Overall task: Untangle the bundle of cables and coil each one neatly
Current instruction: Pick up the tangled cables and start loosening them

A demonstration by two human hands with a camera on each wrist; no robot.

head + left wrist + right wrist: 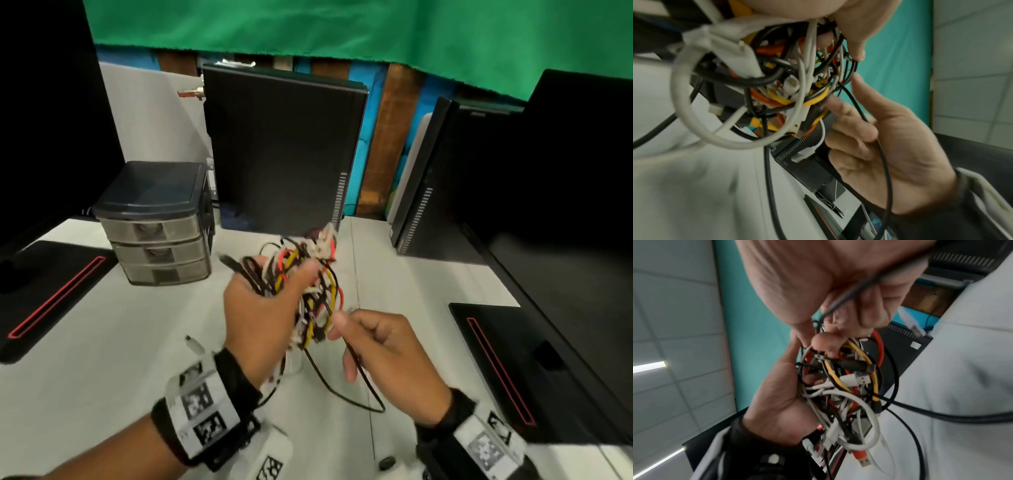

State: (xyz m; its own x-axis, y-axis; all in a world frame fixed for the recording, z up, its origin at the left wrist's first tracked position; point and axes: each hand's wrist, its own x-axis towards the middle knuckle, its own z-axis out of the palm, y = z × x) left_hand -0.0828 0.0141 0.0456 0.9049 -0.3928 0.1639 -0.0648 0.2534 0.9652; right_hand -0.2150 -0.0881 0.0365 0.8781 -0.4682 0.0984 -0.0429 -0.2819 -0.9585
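One tangled bundle of cables (308, 291), black, white, yellow and red strands knotted together, hangs above the white table (120, 342) near the centre of my head view. My left hand (263, 308) grips the bundle from its nine o'clock side, fingers curled round the mass and the thumb pressed across the front of it. From the bundle's five o'clock edge a thin black cable (356, 373) runs out; my right hand (387, 353) pinches it between thumb and forefinger, the other fingers loosely curled around it, and the slack loops down toward six o'clock before it. In the right wrist view I see several white connectors (851, 379) and an orange USB plug (861, 456) dangling at the bundle's lower end. At ten o'clock from the bundle stands a small grey drawer unit (157, 222) with three drawers; at twelve o'clock, an upright black computer case (281, 147), and at two o'clock a second one (442, 178). Black pads with a red stripe lie at nine (51, 291) and three o'clock (507, 370). Both wrists carry bands with black-and-white square marker patterns (202, 401); I can read no words or brand names anywhere.
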